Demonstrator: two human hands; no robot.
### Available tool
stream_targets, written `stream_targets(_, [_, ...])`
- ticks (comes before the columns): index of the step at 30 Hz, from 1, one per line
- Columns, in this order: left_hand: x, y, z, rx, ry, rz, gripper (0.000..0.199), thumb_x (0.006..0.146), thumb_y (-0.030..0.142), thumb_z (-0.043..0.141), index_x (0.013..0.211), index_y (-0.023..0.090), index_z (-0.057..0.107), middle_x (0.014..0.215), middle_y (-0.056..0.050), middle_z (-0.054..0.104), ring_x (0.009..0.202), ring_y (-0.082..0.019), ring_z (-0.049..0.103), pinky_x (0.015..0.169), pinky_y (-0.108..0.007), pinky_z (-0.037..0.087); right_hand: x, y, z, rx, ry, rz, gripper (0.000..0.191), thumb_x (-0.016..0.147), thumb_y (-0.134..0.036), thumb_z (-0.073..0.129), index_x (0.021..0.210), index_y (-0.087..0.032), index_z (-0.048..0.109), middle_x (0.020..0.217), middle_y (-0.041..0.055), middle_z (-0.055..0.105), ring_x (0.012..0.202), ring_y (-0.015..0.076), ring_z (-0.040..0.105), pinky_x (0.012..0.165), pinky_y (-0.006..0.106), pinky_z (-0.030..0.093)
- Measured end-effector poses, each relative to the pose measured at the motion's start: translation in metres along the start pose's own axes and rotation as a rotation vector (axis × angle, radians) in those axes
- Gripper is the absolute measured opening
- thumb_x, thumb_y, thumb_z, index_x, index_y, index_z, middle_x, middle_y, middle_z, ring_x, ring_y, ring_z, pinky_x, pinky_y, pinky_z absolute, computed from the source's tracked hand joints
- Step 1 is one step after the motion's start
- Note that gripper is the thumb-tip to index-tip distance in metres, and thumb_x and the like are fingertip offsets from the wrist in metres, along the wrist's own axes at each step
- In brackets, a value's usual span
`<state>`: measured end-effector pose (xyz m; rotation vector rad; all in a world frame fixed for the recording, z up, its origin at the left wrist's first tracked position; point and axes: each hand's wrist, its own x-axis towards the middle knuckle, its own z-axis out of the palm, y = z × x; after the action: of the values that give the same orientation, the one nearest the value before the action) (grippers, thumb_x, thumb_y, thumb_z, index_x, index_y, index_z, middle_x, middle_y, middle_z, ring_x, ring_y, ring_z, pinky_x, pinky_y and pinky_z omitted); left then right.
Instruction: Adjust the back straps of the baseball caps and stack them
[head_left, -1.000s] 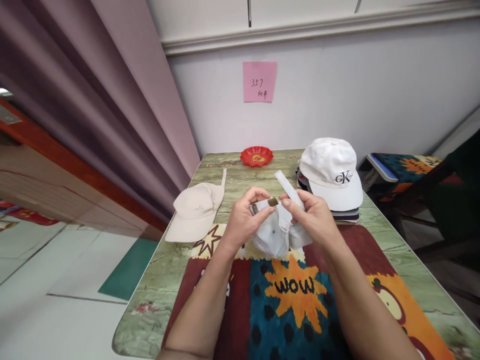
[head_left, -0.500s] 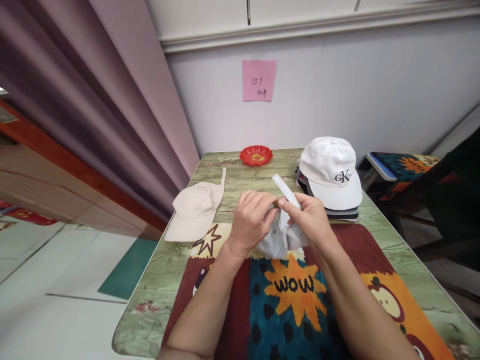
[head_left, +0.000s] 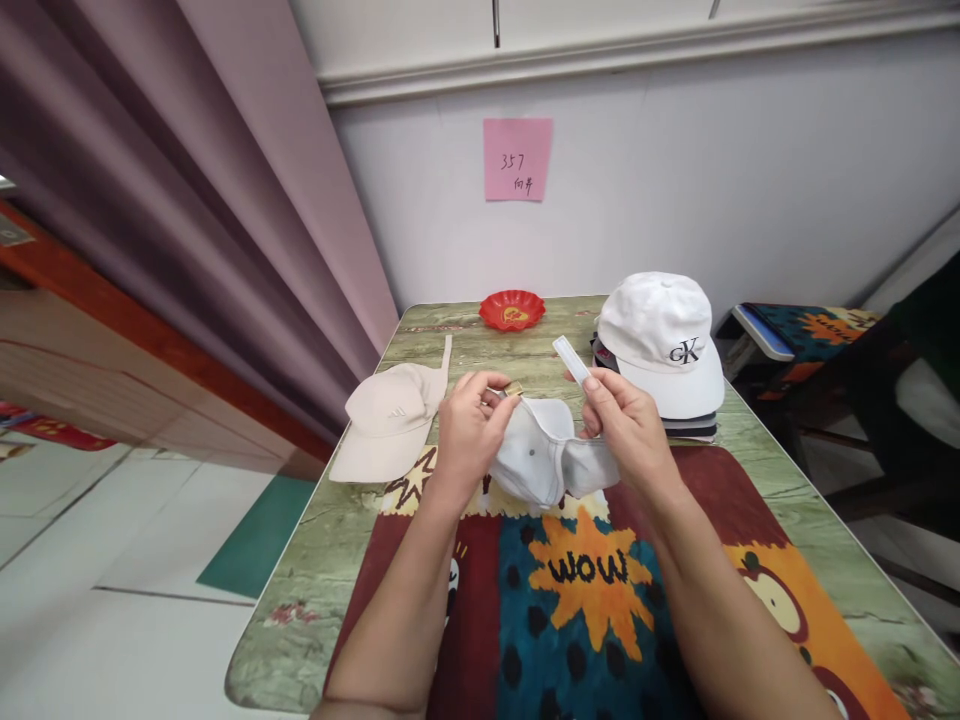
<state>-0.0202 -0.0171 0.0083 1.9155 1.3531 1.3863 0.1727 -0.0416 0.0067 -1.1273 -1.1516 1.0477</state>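
Note:
A pale grey-blue cap (head_left: 534,462) hangs between my two hands just over the patterned mat, its back opening towards the top. My left hand (head_left: 474,415) pinches the cap's back edge at a small brass-coloured buckle (head_left: 514,389). The cap's loose strap (head_left: 571,358) is gripped in my right hand (head_left: 624,412), its free end pointing up and left. Buckle and strap are apart. To the left a beige cap (head_left: 394,415) lies on the table, its own strap sticking up. At the right a white cap (head_left: 660,335) with dark letters tops a stack of caps (head_left: 686,428).
A red scalloped dish (head_left: 512,310) stands at the table's far edge. The mat (head_left: 592,620) covers the near part of the wood-patterned table (head_left: 281,600). A pink note (head_left: 517,160) is on the wall, and a stool (head_left: 795,330) stands beyond the right edge.
My hands have moved apart. The left one went leftwards with the buckle, and the strap came away from it in my right hand. The cap's back opening has widened.

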Motion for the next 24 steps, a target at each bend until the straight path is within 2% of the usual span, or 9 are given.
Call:
stream_targets(4, [0.003,-0.005,-0.001,-0.326,-0.077,-0.21,0.022,0.08,0.028,0.075,0.098,0.019,0.067,0.076,-0.001,0.07,0.07,-0.016,0.07,0.065,-0.026,0.054,0.0,-0.003,-0.006,-0.203,-0.043,-0.088,0.03,0.096,-0.045,0.056,0.082,-0.02,0.067,0.066,-0.001,0.056,0.064,0.0137,0.051,0.065,0.028,0.043])
stream_targets(6, [0.003,-0.001,-0.001,-0.438,-0.094,-0.26,0.026,0.079,0.028,0.076,0.1,0.019,0.066,0.075,0.0,0.07,0.071,-0.017,0.072,0.066,-0.026,0.056,-0.001,-0.005,-0.009,-0.271,-0.09,-0.093,0.028,0.096,-0.041,0.055,0.082,-0.02,0.066,0.069,-0.0002,0.058,0.067,0.0146,0.053,0.067,0.028,0.042])
stream_targets(10, [0.001,0.009,0.0,-0.539,-0.091,-0.224,0.026,0.08,0.026,0.075,0.102,0.019,0.064,0.084,-0.002,0.074,0.079,-0.017,0.074,0.073,-0.026,0.059,-0.005,-0.012,-0.01,-0.259,-0.126,-0.073,0.022,0.096,-0.038,0.053,0.092,-0.02,0.066,0.07,-0.0009,0.059,0.068,0.0154,0.054,0.068,0.028,0.042])
stream_targets(14, [0.002,0.007,0.002,-0.599,-0.129,-0.177,0.024,0.083,0.026,0.073,0.102,0.019,0.061,0.087,-0.003,0.075,0.082,-0.016,0.075,0.078,-0.028,0.061,-0.009,-0.017,-0.009,-0.282,-0.131,-0.067,0.023,0.095,-0.035,0.051,0.08,-0.021,0.062,0.075,0.0011,0.063,0.07,0.0157,0.057,0.068,0.028,0.043])
stream_targets(18, [0.004,-0.003,0.005,-0.624,-0.196,-0.175,0.025,0.082,0.03,0.075,0.1,0.018,0.062,0.089,-0.004,0.074,0.084,-0.017,0.075,0.083,-0.032,0.063,-0.009,-0.016,-0.007,-0.339,-0.149,-0.056,0.027,0.096,-0.038,0.051,0.075,-0.022,0.059,0.065,-0.0015,0.056,0.057,0.0134,0.047,0.056,0.026,0.037])
stream_targets(24, [0.004,-0.006,0.005,-0.633,-0.246,-0.184,0.027,0.083,0.033,0.076,0.102,0.017,0.065,0.093,-0.006,0.076,0.084,-0.018,0.076,0.082,-0.033,0.065,-0.007,-0.009,0.002,-0.293,-0.106,-0.092,0.032,0.091,-0.051,0.062,0.085,-0.02,0.071,0.072,0.0012,0.063,0.064,0.0156,0.052,0.056,0.025,0.039])
